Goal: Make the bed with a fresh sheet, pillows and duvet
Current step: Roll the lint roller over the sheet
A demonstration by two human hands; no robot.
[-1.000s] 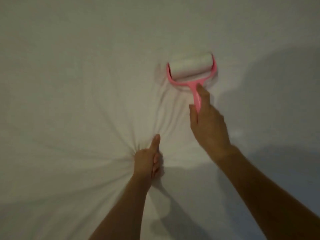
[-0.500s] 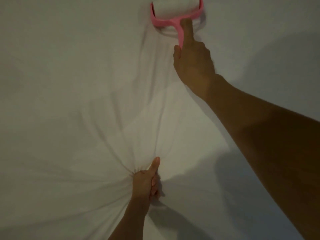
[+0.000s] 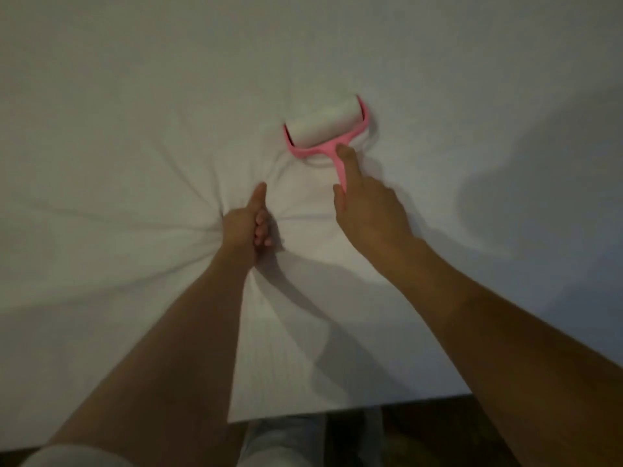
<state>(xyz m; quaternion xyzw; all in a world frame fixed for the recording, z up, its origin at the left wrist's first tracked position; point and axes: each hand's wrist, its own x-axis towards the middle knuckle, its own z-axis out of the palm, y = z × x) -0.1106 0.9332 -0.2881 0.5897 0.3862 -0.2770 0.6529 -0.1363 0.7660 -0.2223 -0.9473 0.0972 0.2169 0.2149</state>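
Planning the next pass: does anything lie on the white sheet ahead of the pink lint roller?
Nothing visible does. Beyond the pink lint roller, gripped by the right hand, the white sheet lies bare. The left hand bunches it behind.

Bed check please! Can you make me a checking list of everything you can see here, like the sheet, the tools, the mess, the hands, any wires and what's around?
Surface: white sheet covers the bed, creases fanning out from a bunched spot.
Job's things: pink lint roller with its white roll lying on the sheet.
Clutter: nothing seen.
Hands: left hand grips a bunch of sheet, thumb up; right hand holds the roller's handle, forefinger laid along it.
Cables: nothing seen.
Surroundings: dark floor beyond the bed's near edge.
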